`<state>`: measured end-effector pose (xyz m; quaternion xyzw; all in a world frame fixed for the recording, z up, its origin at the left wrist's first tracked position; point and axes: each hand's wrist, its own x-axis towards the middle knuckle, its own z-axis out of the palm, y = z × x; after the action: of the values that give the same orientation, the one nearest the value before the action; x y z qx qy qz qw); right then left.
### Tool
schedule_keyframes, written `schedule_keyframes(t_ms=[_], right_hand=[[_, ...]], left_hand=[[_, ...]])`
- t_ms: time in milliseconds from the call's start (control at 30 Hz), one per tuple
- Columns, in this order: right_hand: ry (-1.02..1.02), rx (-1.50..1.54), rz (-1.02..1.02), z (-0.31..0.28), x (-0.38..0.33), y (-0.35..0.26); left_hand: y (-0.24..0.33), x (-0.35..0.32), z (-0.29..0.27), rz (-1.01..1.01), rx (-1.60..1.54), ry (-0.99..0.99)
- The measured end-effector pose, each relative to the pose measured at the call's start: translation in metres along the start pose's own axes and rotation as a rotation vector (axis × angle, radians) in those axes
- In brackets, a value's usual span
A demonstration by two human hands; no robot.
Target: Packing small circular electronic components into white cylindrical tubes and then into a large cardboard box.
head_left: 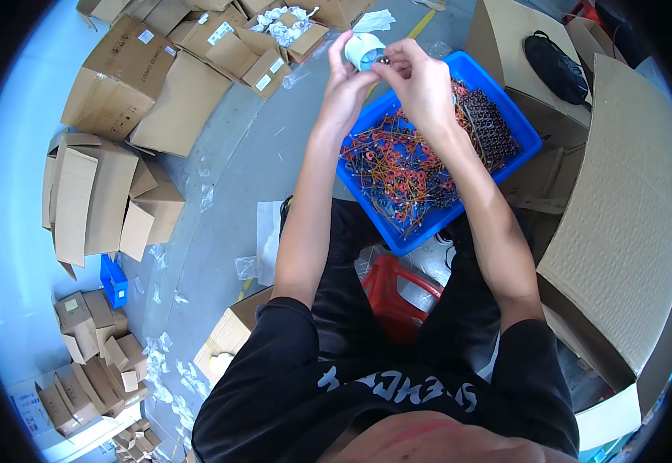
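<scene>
My left hand grips a white, round, cup-shaped housing above the far edge of a blue tray, its pale blue inside turned toward my right hand. The thumb and index finger of my right hand are pinched together at a small dark, shiny round part at the housing's mouth. Whether that part touches the housing, I cannot tell. Below my hands, the blue tray holds a tangle of orange and red wired parts. Rows of dark round parts lie at its right side.
A red stool stands between my legs. Open cardboard boxes line the left side, with a small blue bin among them. At right, a large carton rises close to my arm; a black pouch lies on another box. Plastic scraps litter the floor.
</scene>
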<state>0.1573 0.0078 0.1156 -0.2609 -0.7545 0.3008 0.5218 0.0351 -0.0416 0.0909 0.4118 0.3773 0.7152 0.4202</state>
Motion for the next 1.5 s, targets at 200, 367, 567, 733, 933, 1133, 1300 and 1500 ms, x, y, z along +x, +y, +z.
schedule_keyframes(t_ms=[200, 367, 567, 733, 933, 1133, 1300, 1500], right_hand=[[-0.019, -0.131, 0.036, -0.007, -0.001, -0.007], [-0.04, -0.31, -0.111, -0.004, -0.002, -0.01], [-0.175, -0.332, -0.126, -0.006, -0.004, -0.004], [-0.056, -0.398, -0.199, -0.007, -0.003, -0.009], [0.002, -0.466, -0.271, 0.0, -0.006, -0.014], [0.025, -0.432, -0.284, 0.0, -0.01, -0.019], [-0.013, -0.4, -0.239, -0.004, -0.01, -0.024], [-0.009, -0.412, -0.346, -0.009, -0.007, -0.014]], left_hand=[[0.009, -0.001, 0.004, -0.046, -0.371, -0.169], [-0.001, -0.002, 0.009, -0.104, -0.361, -0.008], [-0.001, 0.0, 0.006, -0.125, -0.394, 0.001], [-0.002, -0.002, 0.011, -0.166, -0.437, -0.033], [-0.008, -0.006, 0.007, -0.148, -0.565, 0.051], [-0.002, -0.007, 0.019, -0.075, -0.539, 0.141], [-0.001, -0.005, 0.02, -0.009, -0.438, 0.104], [-0.003, -0.005, 0.022, -0.058, -0.436, 0.062]])
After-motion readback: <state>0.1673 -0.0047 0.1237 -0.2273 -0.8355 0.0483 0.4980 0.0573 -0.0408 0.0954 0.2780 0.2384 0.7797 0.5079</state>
